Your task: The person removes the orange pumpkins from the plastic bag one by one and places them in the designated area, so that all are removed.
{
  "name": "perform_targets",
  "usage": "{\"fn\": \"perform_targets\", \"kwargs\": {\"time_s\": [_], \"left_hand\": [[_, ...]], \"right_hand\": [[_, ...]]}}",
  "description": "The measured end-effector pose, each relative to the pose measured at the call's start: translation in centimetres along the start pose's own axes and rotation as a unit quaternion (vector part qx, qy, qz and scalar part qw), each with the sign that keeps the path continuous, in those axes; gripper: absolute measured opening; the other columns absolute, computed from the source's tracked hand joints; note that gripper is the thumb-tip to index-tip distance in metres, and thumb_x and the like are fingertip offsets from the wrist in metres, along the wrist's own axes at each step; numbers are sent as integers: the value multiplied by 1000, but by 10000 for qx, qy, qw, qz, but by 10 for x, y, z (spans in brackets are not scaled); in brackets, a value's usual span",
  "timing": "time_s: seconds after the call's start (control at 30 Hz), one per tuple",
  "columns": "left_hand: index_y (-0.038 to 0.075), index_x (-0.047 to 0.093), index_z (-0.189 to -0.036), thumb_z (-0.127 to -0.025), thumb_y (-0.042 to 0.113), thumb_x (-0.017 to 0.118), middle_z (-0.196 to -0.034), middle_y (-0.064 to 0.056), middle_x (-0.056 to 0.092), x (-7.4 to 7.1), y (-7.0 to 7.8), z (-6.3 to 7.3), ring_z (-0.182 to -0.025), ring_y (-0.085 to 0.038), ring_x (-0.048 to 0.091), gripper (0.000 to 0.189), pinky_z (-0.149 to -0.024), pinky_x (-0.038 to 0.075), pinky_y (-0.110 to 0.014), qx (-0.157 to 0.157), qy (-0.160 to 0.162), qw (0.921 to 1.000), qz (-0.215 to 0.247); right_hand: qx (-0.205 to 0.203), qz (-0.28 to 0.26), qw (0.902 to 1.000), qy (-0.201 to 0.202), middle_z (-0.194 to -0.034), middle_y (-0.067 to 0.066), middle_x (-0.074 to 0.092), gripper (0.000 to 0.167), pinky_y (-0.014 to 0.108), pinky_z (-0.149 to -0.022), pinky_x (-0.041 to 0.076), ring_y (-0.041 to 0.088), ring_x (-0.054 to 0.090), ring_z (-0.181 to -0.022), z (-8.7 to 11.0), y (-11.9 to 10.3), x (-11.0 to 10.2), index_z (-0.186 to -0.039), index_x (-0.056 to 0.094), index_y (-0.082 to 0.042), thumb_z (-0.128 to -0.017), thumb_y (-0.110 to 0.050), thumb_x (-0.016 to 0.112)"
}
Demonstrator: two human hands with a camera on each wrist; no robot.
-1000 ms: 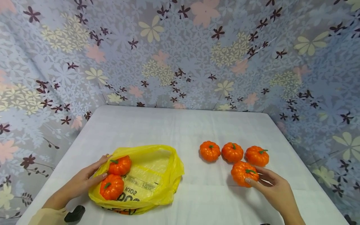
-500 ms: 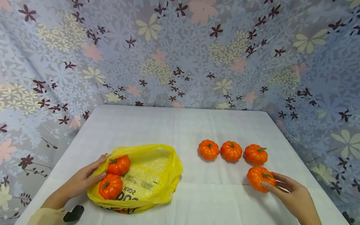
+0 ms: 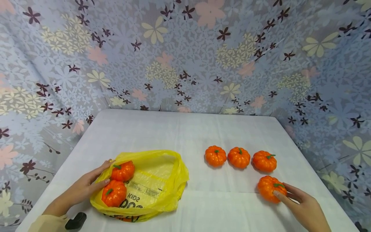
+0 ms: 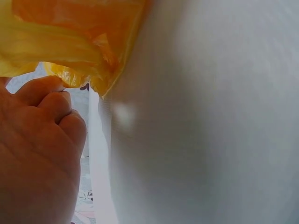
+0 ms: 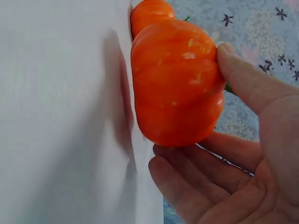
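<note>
On the left lies a yellow plastic bag (image 3: 165,199), its mouth facing up. Two small orange toy pumpkins, one farther (image 3: 127,172) and one nearer (image 3: 117,195), sit inside it by the left side. My left hand (image 3: 85,188) pinches the bag's left rim, thumb inside and fingers behind the plastic. At the right, my right hand (image 3: 304,203) holds another green-stemmed toy pumpkin (image 3: 266,188) between thumb and fingers, close over the table. In the right wrist view the thumb presses this pumpkin (image 5: 175,84) near its stem, with the fingers under its side.
Behind the held pumpkin, a left pumpkin (image 3: 215,158), a middle one (image 3: 239,159) and a right one (image 3: 264,162) stand in a row on the white-covered table (image 3: 185,132). A black object (image 3: 76,221) lies by the left wrist. Flowered cloth (image 3: 185,58) hangs behind.
My right hand has moved right and slightly nearer with its pumpkin, away from the row. My left hand and the bag have stayed in place.
</note>
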State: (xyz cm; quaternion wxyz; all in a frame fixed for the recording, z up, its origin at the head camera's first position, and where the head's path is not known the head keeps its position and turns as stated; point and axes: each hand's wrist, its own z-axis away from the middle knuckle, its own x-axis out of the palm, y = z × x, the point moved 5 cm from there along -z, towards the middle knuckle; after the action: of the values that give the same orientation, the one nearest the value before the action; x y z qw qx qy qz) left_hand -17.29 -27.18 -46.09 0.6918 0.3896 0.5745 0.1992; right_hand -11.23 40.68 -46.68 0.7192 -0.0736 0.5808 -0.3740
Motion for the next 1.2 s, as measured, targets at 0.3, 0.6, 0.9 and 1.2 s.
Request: {"fn": "perform_targets", "kwargs": {"time_s": [0.3, 0.6, 0.9, 1.2], "left_hand": [[2, 38, -154, -100, 32, 61, -160, -28, 24, 1, -3, 1, -144, -54, 20, 66, -106, 22, -76, -48, -43, 10000, 27], [3, 39, -154, -100, 30, 61, -159, -26, 26, 1, -2, 5, -144, -51, 22, 63, -108, 23, -74, 70, 7, 10000, -21], [3, 38, -154, -100, 31, 61, -160, -26, 26, 1, -5, 4, -143, -53, 22, 65, -108, 23, -74, 13, -24, 10000, -37], [5, 37, -155, -100, 31, 62, -160, -25, 25, -1, -3, 0, -144, -53, 21, 66, -109, 22, -74, 50, -49, 10000, 1]], "right_hand": [[105, -46, 9991, -401, -146, 39, 36, 112, 62, -87, 51, 56, 46, -121, -8, 8, 8, -147, 34, 14, -86, -77, 55], [118, -232, 9994, -218, -150, 40, 28, 112, 60, -90, 52, 58, 43, -125, -6, 6, 11, -150, 30, 11, -85, -74, 61], [40, -565, 9959, 711, -153, 35, 32, 109, 57, -93, 49, 55, 41, -132, 7, -9, -11, -157, 21, 5, -86, -66, 66], [-617, -717, 9889, 1149, -156, 34, 28, 107, 65, -98, 40, 56, 36, -135, 14, -47, -29, -159, 18, 1, -87, -56, 73]]}}
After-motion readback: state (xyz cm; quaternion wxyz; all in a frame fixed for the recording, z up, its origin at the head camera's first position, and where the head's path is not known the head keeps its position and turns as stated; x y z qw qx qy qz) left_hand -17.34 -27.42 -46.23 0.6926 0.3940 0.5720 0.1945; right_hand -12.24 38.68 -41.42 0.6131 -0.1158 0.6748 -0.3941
